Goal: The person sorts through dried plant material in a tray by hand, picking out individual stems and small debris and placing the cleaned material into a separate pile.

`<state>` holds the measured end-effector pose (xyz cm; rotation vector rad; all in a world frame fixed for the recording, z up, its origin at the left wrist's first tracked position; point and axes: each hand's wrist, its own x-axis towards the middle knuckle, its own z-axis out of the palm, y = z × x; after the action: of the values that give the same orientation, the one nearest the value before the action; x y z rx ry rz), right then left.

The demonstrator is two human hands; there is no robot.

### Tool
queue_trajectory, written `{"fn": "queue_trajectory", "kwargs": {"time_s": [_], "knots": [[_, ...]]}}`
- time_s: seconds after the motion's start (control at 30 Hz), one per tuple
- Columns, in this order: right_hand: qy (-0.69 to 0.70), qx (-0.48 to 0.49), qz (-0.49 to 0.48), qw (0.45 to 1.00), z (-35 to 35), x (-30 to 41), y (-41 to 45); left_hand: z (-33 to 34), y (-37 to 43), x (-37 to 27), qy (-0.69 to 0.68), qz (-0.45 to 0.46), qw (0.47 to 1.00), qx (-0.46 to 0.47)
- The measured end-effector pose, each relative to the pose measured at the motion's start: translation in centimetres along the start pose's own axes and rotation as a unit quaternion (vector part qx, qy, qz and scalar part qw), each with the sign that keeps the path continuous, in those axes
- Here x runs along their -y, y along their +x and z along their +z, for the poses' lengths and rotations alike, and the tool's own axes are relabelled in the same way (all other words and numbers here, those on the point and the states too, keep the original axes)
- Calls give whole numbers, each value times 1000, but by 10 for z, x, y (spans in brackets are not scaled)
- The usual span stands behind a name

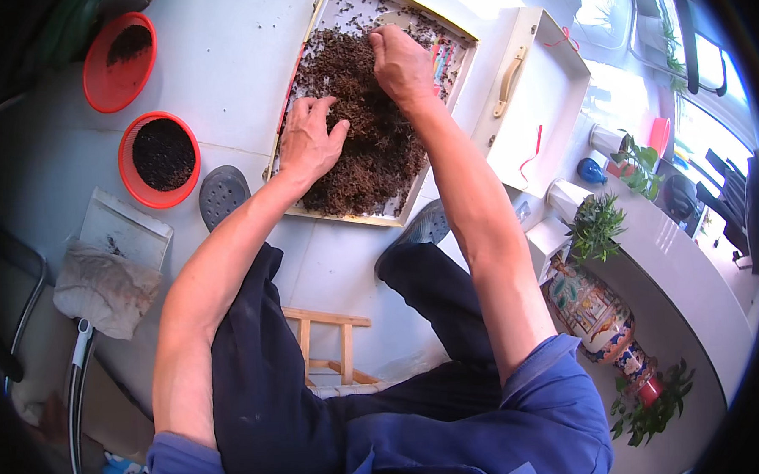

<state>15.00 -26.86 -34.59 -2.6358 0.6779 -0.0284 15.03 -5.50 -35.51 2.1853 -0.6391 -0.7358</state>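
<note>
A shallow, pale-rimmed box tray (353, 215) lies on the floor between my feet. Dark brown, crumbly, dried plant-like material (367, 167) is heaped in it, with loose bits scattered towards the far end. My left hand (311, 135) rests at the left side of the heap, fingers spread and fingertips touching the material. Over the far right part of the heap is my right hand (402, 64), its fingers curled and thumb near the index finger. Whether anything is pinched there is hidden.
Two red plastic baskets, a nearer one (192, 175) and a farther one (103, 90), hold dark material at left. A dustpan (134, 216) lies nearer me. Right of the tray stands a white case half (545, 102) with a handle. Potted plants (598, 227) and a painted vase (589, 310) line the right.
</note>
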Motion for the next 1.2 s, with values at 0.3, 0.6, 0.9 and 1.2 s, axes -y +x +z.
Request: {"fn": "queue_trajectory", "kwargs": {"time_s": [0.3, 0.6, 0.9, 1.2], "knots": [[5, -53, 21, 998, -23, -23, -76, 0, -10, 1, 49, -20, 998, -13], [79, -92, 51, 991, 11, -2, -101, 31, 16, 1, -167, -44, 983, 70], [142, -28, 167, 975, -55, 21, -87, -5, 14, -16, -252, -5, 968, 1], [-24, -15, 26, 999, 14, 11, -50, 1, -1, 12, -35, 8, 999, -17]]}}
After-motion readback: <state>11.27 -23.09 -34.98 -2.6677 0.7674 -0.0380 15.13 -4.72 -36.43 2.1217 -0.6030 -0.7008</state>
